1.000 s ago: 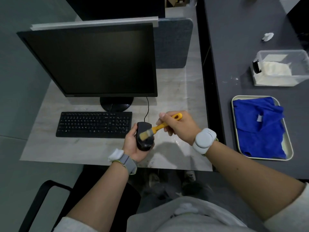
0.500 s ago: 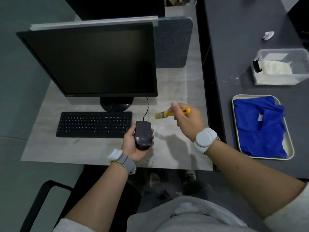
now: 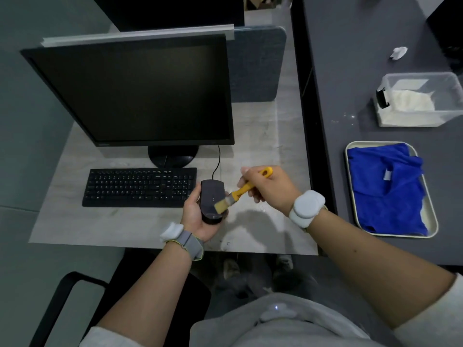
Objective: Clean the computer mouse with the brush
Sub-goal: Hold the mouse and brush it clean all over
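Observation:
A black wired computer mouse (image 3: 210, 196) is lifted just above the pale desk, cradled in my left hand (image 3: 195, 216), whose fingers curl round its sides. My right hand (image 3: 270, 189) grips the yellow handle of a small brush (image 3: 240, 192). The brush slants down to the left, and its tan bristles lie on the mouse's right rear top. The mouse's cable runs up towards the monitor.
A black keyboard (image 3: 139, 187) lies left of the mouse, below a dark monitor (image 3: 135, 93). On the dark table to the right, a tray (image 3: 432, 216) holds a blue cloth (image 3: 388, 189); behind it stands a clear box (image 3: 421, 98) of white powder. A chair arm (image 3: 57, 301) shows at the lower left.
Half a second ago the brush was raised off to the right of the mouse; my right hand has swung it back down onto the mouse. My left hand still holds the mouse.

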The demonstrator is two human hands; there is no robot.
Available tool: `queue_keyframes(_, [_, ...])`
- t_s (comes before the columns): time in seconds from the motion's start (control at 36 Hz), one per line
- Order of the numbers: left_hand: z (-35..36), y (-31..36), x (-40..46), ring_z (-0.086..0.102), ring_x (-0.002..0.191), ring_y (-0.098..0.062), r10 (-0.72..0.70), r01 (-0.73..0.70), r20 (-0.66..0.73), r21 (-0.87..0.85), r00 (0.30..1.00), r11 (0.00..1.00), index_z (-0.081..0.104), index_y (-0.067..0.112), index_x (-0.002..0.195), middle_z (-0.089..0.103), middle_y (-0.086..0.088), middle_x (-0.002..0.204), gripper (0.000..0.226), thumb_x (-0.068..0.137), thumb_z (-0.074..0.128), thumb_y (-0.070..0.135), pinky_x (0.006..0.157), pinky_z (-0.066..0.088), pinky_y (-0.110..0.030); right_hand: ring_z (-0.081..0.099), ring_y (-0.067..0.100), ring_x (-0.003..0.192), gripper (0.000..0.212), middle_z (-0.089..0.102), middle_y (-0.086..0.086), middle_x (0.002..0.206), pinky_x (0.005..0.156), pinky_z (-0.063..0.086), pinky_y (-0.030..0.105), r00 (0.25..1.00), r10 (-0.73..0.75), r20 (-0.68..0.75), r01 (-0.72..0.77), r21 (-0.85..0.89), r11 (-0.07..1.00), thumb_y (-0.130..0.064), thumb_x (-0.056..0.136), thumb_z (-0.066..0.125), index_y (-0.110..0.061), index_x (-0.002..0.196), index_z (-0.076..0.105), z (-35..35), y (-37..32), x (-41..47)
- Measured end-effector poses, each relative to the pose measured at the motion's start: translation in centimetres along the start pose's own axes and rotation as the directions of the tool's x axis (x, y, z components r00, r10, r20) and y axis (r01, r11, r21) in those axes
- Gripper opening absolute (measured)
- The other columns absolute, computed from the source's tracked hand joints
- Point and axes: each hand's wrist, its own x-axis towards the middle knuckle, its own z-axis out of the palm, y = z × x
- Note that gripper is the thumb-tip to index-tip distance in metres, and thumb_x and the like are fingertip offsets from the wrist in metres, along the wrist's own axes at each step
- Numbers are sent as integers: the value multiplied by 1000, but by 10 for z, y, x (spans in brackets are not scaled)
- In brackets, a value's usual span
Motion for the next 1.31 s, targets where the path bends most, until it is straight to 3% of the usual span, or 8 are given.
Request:
queue_keyframes(0.11, [-4,1,2,61,67,-24,-10,10,-2,-5,1000,1000,70,8,110,69,-14,87,54,96,50,56,64,47,-33,58,13,55,41,65,-1,63,61,51,30,971,-54,-232,32,-98,995,-44,104,55,-22,79,79,0,1,3])
queue_keyframes(0.25, [-2,0,2,59,69,-26,-9,8,-56,-20,998,1000,69,8,110,70,-15,84,54,97,48,57,68,45,-34,59,22,53,42,63,-2,59,59,50,32,999,-51,-1,51,-62,997,-38,106,55,-18,78,79,5,0,2])
queue_keyframes(0.36, [-6,1,5,61,71,-26,-12,8,-60,-63,998,998,68,5,111,69,-17,88,57,99,45,56,67,47,-33,62,20,59,42,65,-7,62,63,52,34,967,-67,-245,31,-149,988,-48,104,53,-25,80,78,5,2,4])
queue_keyframes(0.53, [0,1,5,62,77,-27,27,-37,-125,-81,992,996,70,9,106,72,-16,86,55,98,45,58,69,46,-34,60,22,53,39,66,1,63,50,44,21,988,-62,142,60,17,998,-32,108,56,-24,79,81,16,2,-10])
queue_keyframes(0.75, [-12,-2,10,62,69,-25,55,-60,-74,-59,996,996,63,5,125,69,-16,87,62,98,46,59,63,46,-33,59,20,56,45,65,-3,56,66,52,38,952,62,-298,-112,-153,982,-43,103,53,-27,66,73,6,19,-8])
queue_keyframes(0.94, [-10,-6,10,66,72,-28,106,-115,-98,-88,989,989,67,4,123,73,-19,89,64,97,49,60,72,54,-38,51,17,46,43,60,3,57,51,44,25,999,-2,39,1,32,999,-27,108,54,-13,74,76,22,8,-19])
queue_keyframes(1.11, [-4,-6,4,63,72,-27,115,-119,-41,-91,992,989,66,4,125,70,-19,91,64,99,47,59,69,48,-35,58,22,58,47,61,0,55,64,53,43,951,2,-308,-65,-193,979,-42,104,52,-21,67,73,20,14,-15])
queue_keyframes(1.31, [2,-7,4,66,76,-28,76,-80,-41,-105,996,991,75,5,111,73,-17,90,62,95,53,60,72,54,-37,44,16,48,52,50,1,48,50,38,25,997,-61,-42,66,131,989,-30,109,51,-14,66,75,24,-3,-19])
